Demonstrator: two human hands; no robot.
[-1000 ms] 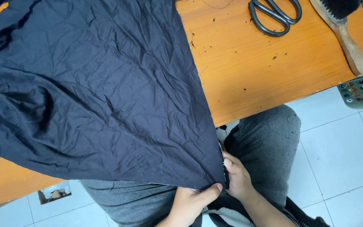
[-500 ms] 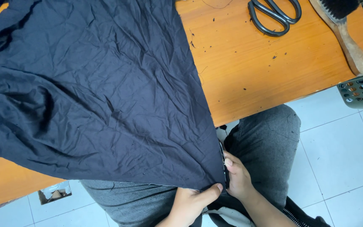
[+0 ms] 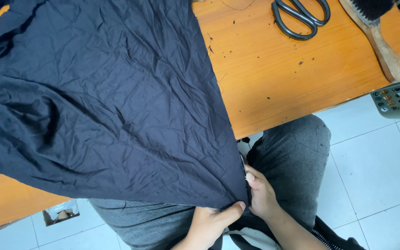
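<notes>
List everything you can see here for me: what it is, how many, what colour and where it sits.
cloth: one, dark navy, creased, spread over the left of the table, its corner hanging down to the lap
table: one, orange wood, across the top
scissors: one pair, black, top of the table
brush: one, wooden handle, dark bristles, top right of the table
basket: one, grey-green, perforated, right edge
floor: white tiles, below the table
trousers: grey, on the person's lap
left hand: pinching the cloth's corner from below
right hand: fingers on the cloth's edge
</notes>
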